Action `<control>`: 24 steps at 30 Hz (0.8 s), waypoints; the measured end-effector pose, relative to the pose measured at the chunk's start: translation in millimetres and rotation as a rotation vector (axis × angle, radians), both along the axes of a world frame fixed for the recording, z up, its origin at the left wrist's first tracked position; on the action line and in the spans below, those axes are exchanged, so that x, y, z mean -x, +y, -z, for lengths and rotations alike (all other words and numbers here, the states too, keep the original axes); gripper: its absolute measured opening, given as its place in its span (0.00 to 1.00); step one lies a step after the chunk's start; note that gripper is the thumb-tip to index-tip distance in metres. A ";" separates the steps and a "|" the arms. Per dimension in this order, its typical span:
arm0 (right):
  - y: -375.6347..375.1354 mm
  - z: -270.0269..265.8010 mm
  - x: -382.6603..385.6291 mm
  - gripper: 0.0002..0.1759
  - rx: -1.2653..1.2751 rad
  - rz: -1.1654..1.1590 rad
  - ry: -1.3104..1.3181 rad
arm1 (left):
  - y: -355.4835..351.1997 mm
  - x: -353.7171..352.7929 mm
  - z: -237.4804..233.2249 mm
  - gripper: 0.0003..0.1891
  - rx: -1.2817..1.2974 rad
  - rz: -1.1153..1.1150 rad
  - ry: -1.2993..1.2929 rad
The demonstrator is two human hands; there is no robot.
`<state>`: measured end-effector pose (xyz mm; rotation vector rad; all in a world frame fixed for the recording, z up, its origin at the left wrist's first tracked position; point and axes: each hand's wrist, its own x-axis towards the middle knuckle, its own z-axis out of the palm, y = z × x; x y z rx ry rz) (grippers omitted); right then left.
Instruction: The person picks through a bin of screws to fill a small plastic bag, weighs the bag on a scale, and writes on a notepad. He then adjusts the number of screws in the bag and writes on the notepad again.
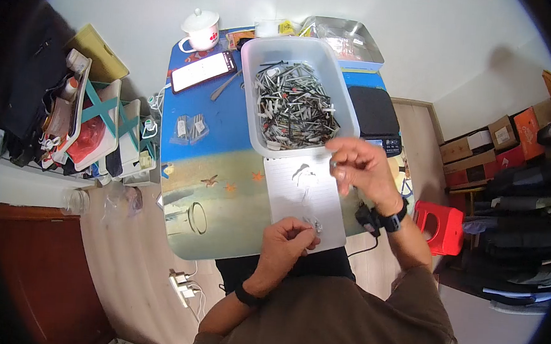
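Observation:
My left hand (287, 242) is closed in a pinch low over a lined paper pad (280, 200). Beside its fingertips lies a small clear and silvery thing (313, 223), too small to name. My right hand (363, 168) is raised over the pad's upper right, by the near corner of a translucent plastic bin (249, 95). Its thumb and fingers are pinched around something tiny and greyish that I cannot make out. Many thin rod-like pieces (295, 104), metallic, dark and white, fill the bin in a loose heap. More small pale bits (306, 179) rest on the pad.
Left of the bin are a phone (202, 73), a spoon-like metal tool (224, 87), two small clear bags (190, 127) and a lidded mug (200, 32). A black scale (372, 112) and a metal tin (364, 65) stand on the right. A red stool (439, 229) is beside the table.

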<state>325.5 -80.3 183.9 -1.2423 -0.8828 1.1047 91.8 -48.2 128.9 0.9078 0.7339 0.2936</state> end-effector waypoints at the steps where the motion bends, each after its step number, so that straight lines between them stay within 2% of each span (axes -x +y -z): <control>1: -11.1 5.1 6.1 0.08 0.027 -0.001 -0.006 | -1.2 -0.3 -0.6 0.06 -0.003 -0.001 0.001; 6: -50.4 28.0 43.7 0.09 -0.034 0.019 -0.043 | -5.1 -1.4 9.6 0.08 -0.045 -0.035 0.015; 8: -59.0 29.9 55.3 0.06 -0.080 0.033 -0.367 | -6.1 -1.7 9.5 0.08 -0.058 -0.047 0.008; 11: -67.7 39.7 62.7 0.09 -0.131 0.091 -0.482 | -7.1 -2.1 5.8 0.08 -0.075 -0.060 0.006; 12: -65.1 39.1 64.5 0.09 -0.219 0.132 -0.593 | -7.4 -1.9 4.7 0.08 -0.082 -0.063 0.012; 21: -62.5 34.8 72.1 0.11 -0.262 0.104 -0.852 | -6.4 -3.8 7.5 0.08 -0.099 -0.067 -0.020; 24: -64.9 26.4 74.5 0.12 -0.180 0.070 -0.799 | -5.3 -2.8 11.9 0.08 -0.088 -0.051 -0.032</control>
